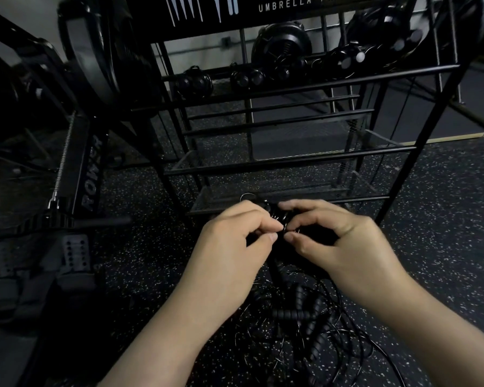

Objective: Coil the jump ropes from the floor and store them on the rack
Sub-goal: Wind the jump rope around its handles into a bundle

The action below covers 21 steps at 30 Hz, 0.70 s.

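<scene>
Head view. Both hands meet low in front of the black wire rack (296, 76), over speckled rubber floor (444, 208). Left hand (235, 241) has its fingers curled, thumb and forefinger pinching a small black bundle, the coiled jump rope (277, 216), which sits right between the two sets of fingertips. Right hand (336, 241) mirrors it, fingers bent, thumb and forefinger pinching the same bundle from the other side. Fingertips of both hands nearly touch. Bundle detail too dark to tell handles from cord.

Below the wrists, toward the person, a loose tangle of jump ropes (305, 331) lies on the floor: thin black cords looping over each other, several ribbed black handles (294, 314) mixed in.

Beyond the fingers, the rack's upper bar carries coiled black ropes (249, 78) already hanging in a row. Bottom mesh shelf (221, 202) sits just past the knuckles. Left of the left hand, a rowing machine (91, 177) marked ROWER.
</scene>
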Each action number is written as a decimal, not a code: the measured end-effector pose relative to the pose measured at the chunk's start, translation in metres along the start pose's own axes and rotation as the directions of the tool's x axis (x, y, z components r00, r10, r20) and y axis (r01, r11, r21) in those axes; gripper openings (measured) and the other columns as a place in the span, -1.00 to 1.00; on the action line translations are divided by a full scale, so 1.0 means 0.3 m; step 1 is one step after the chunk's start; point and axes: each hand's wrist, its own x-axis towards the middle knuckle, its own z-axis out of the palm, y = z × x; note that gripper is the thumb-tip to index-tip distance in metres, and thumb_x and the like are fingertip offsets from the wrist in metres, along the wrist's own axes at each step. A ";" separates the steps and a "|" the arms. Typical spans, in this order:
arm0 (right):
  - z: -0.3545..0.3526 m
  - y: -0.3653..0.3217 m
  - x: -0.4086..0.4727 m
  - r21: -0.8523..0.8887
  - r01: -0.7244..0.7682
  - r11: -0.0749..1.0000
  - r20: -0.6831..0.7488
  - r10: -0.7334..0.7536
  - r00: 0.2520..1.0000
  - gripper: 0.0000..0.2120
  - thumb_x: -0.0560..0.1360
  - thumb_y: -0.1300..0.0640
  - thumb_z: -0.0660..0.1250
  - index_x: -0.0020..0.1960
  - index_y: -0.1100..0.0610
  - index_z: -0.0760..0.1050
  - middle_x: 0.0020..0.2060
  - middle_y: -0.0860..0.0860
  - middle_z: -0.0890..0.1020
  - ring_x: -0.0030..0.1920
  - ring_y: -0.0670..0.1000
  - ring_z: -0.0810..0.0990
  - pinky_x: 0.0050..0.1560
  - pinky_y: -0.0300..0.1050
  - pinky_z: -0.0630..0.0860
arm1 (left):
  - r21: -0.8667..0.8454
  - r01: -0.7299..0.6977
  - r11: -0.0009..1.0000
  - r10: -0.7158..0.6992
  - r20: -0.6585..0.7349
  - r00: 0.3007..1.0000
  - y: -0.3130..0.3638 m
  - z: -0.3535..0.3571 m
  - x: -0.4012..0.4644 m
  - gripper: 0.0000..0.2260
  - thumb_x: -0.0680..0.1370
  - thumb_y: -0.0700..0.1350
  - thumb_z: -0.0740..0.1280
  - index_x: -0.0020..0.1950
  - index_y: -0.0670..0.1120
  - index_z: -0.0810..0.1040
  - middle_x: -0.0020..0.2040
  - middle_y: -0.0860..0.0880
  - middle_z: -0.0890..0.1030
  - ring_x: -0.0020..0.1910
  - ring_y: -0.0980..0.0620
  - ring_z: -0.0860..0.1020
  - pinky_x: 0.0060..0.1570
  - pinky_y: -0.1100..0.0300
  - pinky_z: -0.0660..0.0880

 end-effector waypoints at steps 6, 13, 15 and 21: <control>0.020 0.001 0.002 -0.028 -0.022 0.999 -0.026 0.022 0.999 -0.89 0.45 0.17 0.54 -0.12 -0.04 0.71 0.11 -0.29 0.66 0.22 -0.26 0.58 0.24 -0.48 0.33 | 0.038 -0.026 0.999 0.029 -0.076 0.997 -0.013 0.018 -0.001 -0.81 0.49 -0.27 0.48 -0.03 0.03 0.68 -0.09 0.17 0.59 -0.03 0.20 0.56 -0.03 0.48 0.40; 0.015 -0.013 -0.002 0.017 -0.023 1.000 -0.017 0.023 1.000 -0.88 0.46 0.19 0.53 -0.08 -0.03 0.72 0.12 -0.28 0.67 0.23 -0.26 0.58 0.27 -0.43 0.37 | 0.092 -0.087 0.992 0.096 -0.103 0.990 -0.024 0.026 -0.002 -0.77 0.46 -0.15 0.54 0.09 0.06 0.70 -0.11 0.19 0.56 0.00 0.13 0.55 0.00 0.43 0.41; 0.014 -0.012 -0.002 0.013 -0.027 1.000 -0.020 0.027 0.999 -0.89 0.46 0.18 0.53 -0.08 -0.02 0.72 0.13 -0.27 0.67 0.23 -0.25 0.58 0.28 -0.40 0.38 | 0.149 -0.110 0.983 0.124 -0.088 0.988 -0.025 0.029 -0.003 -0.74 0.47 -0.17 0.53 0.12 0.06 0.69 -0.09 0.21 0.55 -0.01 0.16 0.54 -0.01 0.42 0.42; 0.031 -0.023 -0.010 0.077 -0.054 0.996 -0.011 0.055 0.998 -0.78 0.47 0.17 0.52 0.03 -0.04 0.56 0.14 -0.25 0.67 0.22 -0.20 0.60 0.27 -0.21 0.46 | 0.282 -0.138 0.949 0.200 -0.202 0.959 -0.018 0.060 -0.024 -0.70 0.45 -0.24 0.47 0.14 0.01 0.67 -0.06 0.15 0.53 -0.04 0.11 0.53 -0.05 0.11 0.56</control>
